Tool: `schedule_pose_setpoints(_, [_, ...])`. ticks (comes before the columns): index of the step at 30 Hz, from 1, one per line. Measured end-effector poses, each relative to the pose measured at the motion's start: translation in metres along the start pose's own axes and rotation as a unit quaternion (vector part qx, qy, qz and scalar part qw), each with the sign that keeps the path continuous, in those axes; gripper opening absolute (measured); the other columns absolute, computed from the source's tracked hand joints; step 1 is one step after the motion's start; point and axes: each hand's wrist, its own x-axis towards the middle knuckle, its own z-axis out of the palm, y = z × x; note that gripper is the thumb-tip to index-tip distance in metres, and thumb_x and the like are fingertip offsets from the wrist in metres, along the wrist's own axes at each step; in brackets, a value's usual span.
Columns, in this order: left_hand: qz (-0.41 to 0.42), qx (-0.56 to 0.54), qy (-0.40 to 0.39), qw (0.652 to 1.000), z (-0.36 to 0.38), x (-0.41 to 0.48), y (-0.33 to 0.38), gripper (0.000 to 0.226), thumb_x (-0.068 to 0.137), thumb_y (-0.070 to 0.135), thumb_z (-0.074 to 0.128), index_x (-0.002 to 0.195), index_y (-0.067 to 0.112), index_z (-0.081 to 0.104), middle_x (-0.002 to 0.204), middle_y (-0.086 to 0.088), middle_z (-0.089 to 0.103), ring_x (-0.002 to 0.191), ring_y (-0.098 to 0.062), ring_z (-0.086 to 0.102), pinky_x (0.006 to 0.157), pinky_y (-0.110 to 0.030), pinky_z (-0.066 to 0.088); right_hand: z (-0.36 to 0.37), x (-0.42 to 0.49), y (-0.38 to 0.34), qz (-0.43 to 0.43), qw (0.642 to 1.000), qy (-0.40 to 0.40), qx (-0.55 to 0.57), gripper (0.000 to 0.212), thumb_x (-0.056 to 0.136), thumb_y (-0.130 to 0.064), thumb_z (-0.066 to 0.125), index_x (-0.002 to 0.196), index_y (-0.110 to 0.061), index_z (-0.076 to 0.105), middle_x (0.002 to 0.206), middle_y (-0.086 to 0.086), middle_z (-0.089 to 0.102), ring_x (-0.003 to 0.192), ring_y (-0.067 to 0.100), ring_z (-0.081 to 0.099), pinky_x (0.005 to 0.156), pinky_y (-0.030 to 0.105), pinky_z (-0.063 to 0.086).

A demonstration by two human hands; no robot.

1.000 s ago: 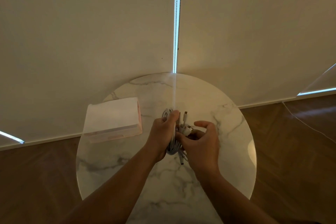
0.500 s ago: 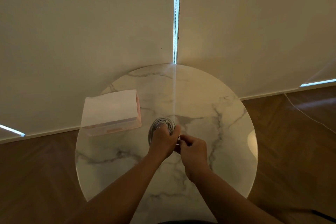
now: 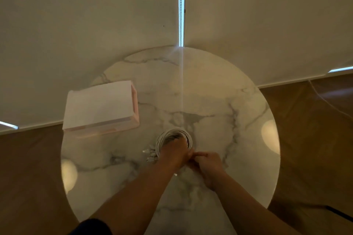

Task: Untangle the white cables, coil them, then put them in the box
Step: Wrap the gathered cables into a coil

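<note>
A round coil of white cables [image 3: 172, 134] stands over the middle of the marble table [image 3: 229, 112]. My left hand [image 3: 174, 155] grips the near part of the coil, and several plug ends [image 3: 150, 155] stick out to its left. My right hand [image 3: 209, 167] is curled against the left hand and pinches a cable end there; the pinched part is mostly hidden. The pink-walled box [image 3: 133, 108] with a white inside sits open at the table's far left.
Pale blinds [image 3: 95, 25] hang behind the table, with a bright gap between them. Wooden floor [image 3: 309, 139] lies on both sides. A thin cord [image 3: 328, 105] runs over the floor at the right.
The loose bundle has become a round coil in my left hand. Both hands have come nearer to me and my right hand has closed to a pinch beside the left.
</note>
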Motion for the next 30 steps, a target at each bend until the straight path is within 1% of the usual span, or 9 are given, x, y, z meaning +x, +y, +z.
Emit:
schedule_pose_setpoints(3, [0.009,0.013,0.015,1.0,0.011,0.003,-0.005,0.045,0.093,0.044,0.052,0.122,0.009,0.054,0.118,-0.013,0.066,0.109,-0.032,0.063,0.084,-0.04,0.049,-0.03,0.019,-0.011,-0.14,0.963,0.122,-0.194,0.025,0.081,0.003,0.052,0.079,-0.012,0.072,0.074,0.009,0.072,0.071,0.024,0.069,0.076,0.037,0.058])
schedule_pose_setpoints(6, [0.039,0.043,0.043,0.997,0.02,0.0,-0.01,0.058,0.094,0.049,0.048,0.131,0.005,0.049,0.131,-0.015,0.056,0.116,-0.033,0.056,0.091,-0.042,0.048,-0.039,0.018,-0.039,-0.313,0.871,0.131,-0.354,0.027,0.086,0.001,0.053,0.096,-0.012,0.075,0.095,0.003,0.074,0.088,0.013,0.063,0.083,0.019,0.042])
schedule_pose_setpoints(9, [0.06,0.04,0.07,0.995,0.026,-0.001,-0.015,0.065,0.095,0.049,0.046,0.143,0.005,0.037,0.146,-0.015,0.037,0.128,-0.035,0.044,0.097,-0.044,0.046,-0.021,0.023,-0.059,-0.435,0.768,-0.019,-0.469,0.037,0.092,-0.008,0.046,0.123,-0.013,0.066,0.122,0.006,0.066,0.113,0.019,0.059,0.1,0.025,0.042])
schedule_pose_setpoints(12, [0.051,0.015,0.082,0.995,0.03,-0.002,-0.018,0.068,0.093,0.049,0.048,0.144,0.006,0.037,0.142,-0.014,0.043,0.127,-0.033,0.046,0.096,-0.042,0.047,-0.002,0.033,-0.064,-0.444,0.674,-0.169,-0.565,0.037,0.099,-0.02,0.044,0.133,-0.02,0.058,0.136,0.0,0.058,0.126,0.018,0.051,0.108,0.032,0.038])
schedule_pose_setpoints(15, [0.086,0.038,0.094,0.991,0.034,-0.001,-0.022,0.065,0.086,0.05,0.043,0.125,-0.001,0.057,0.115,-0.017,0.062,0.103,-0.034,0.063,0.08,-0.039,0.055,0.009,0.043,-0.068,-0.467,0.675,-0.188,-0.539,0.028,0.096,-0.016,0.054,0.121,-0.019,0.069,0.125,0.0,0.067,0.113,0.019,0.062,0.099,0.037,0.047])
schedule_pose_setpoints(18, [0.115,0.011,0.141,0.983,0.036,-0.003,-0.026,0.06,0.081,0.051,0.046,0.106,0.0,0.064,0.095,-0.014,0.066,0.088,-0.032,0.065,0.069,-0.037,0.057,0.013,0.045,-0.07,-0.489,0.685,-0.176,-0.511,0.022,0.092,-0.011,0.059,0.105,-0.014,0.075,0.106,0.004,0.074,0.098,0.023,0.069,0.085,0.043,0.053])
schedule_pose_setpoints(23, [0.171,-0.053,0.225,0.958,0.03,-0.02,-0.028,0.044,0.082,0.043,0.059,0.097,0.002,0.064,0.091,-0.013,0.062,0.088,-0.031,0.058,0.08,-0.039,0.051,0.011,0.046,-0.064,-0.525,0.653,-0.162,-0.521,0.031,0.088,-0.024,0.046,0.097,-0.014,0.075,0.099,0.004,0.074,0.086,0.027,0.069,0.073,0.044,0.056])
schedule_pose_setpoints(26, [0.224,-0.094,0.281,0.929,0.025,-0.033,-0.045,0.025,0.083,0.019,0.054,0.099,0.001,0.061,0.098,-0.013,0.058,0.096,-0.03,0.055,0.089,-0.04,0.049,0.008,0.047,-0.059,-0.504,0.651,-0.154,-0.546,0.031,0.093,-0.018,0.049,0.116,-0.016,0.069,0.121,0.004,0.068,0.103,0.029,0.064,0.091,0.041,0.051])
schedule_pose_setpoints(30, [0.225,-0.129,0.271,0.927,-0.005,-0.039,-0.084,0.048,0.076,0.009,0.043,0.121,0.0,0.057,0.124,-0.015,0.054,0.118,-0.025,0.048,0.105,-0.032,0.04,0.004,0.045,-0.046,-0.482,0.665,-0.146,-0.552,0.039,0.095,-0.012,0.051,0.134,-0.013,0.057,0.139,0.003,0.056,0.125,0.023,0.051,0.106,0.038,0.041])
